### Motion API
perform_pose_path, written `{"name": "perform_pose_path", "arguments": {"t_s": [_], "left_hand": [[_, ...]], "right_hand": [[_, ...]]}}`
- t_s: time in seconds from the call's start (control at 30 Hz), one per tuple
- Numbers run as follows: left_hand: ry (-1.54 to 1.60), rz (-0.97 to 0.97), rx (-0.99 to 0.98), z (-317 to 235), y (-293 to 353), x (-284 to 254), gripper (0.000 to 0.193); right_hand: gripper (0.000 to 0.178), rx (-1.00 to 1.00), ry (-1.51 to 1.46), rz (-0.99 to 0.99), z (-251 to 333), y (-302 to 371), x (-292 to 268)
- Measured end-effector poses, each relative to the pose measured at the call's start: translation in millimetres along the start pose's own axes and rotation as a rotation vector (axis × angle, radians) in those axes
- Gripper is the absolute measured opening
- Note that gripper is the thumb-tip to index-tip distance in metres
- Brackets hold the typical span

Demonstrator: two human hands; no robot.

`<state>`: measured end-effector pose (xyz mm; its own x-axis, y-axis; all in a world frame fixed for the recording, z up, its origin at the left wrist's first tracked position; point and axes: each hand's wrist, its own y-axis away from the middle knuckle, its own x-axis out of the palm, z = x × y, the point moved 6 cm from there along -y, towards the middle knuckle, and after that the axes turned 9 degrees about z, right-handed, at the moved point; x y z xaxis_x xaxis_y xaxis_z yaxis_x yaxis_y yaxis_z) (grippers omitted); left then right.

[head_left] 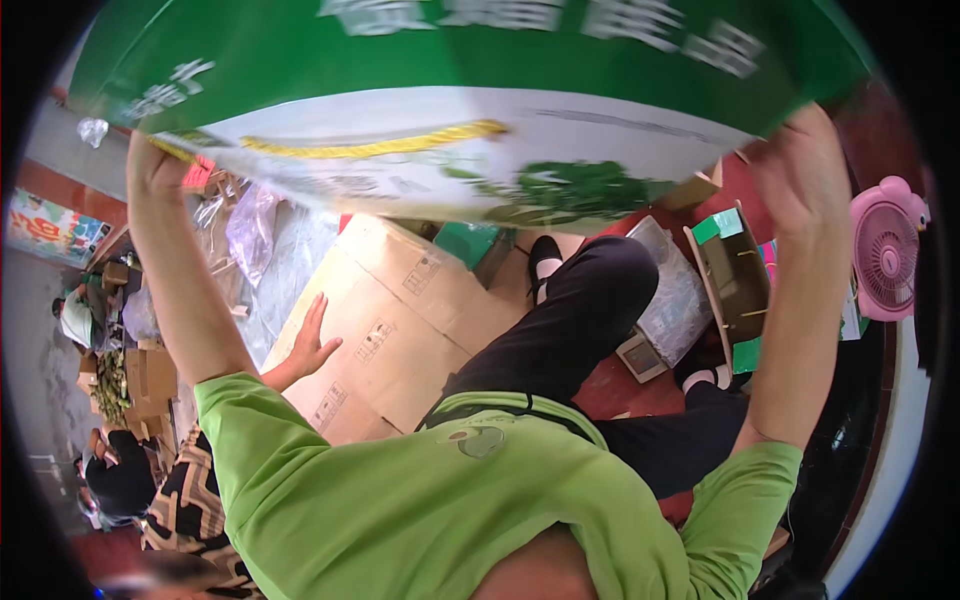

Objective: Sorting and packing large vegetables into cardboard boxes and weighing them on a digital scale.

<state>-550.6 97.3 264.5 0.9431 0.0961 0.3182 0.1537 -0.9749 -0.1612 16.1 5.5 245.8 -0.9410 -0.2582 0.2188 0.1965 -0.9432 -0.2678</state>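
Gripping hands: left hand point(158, 165) and right hand point(803, 170), well apart, clamped on opposite ends of the green-and-white box point(470, 90).
Box: held up above the cardboard point(400, 325), yellow cord point(370, 144) showing.
Cardboard: another person's open hand point(312, 347) over it.
Pink fan point(885, 250): farther off, right side.

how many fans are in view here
1: the pink fan, at the picture's far right, lower than the right hand. Others may be hidden behind the green and white package.
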Motion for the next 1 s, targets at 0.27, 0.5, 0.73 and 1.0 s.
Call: {"name": "perform_pose_path", "arguments": {"t_s": [0.27, 0.5, 0.73, 1.0], "left_hand": [[-0.121, 0.297, -0.358, -13, 83, -175, 0.03], [-0.348, -0.147, -0.456, 60, 198, -280, 0.04], [-0.141, -0.123, -0.861, 209, 307, -368, 0.062], [-0.096, -0.315, -1.197, 302, 378, -417, 0.062]], "right_hand": [[0.035, 0.297, -0.166, 0.18, -113, 16, 153], [0.045, 0.721, -0.136, 0.311, -261, 53, 220], [0.045, 1.088, 0.129, 0.37, -405, 99, 238], [0.042, 0.918, 0.198, 0.904, -513, 117, 236]]}}
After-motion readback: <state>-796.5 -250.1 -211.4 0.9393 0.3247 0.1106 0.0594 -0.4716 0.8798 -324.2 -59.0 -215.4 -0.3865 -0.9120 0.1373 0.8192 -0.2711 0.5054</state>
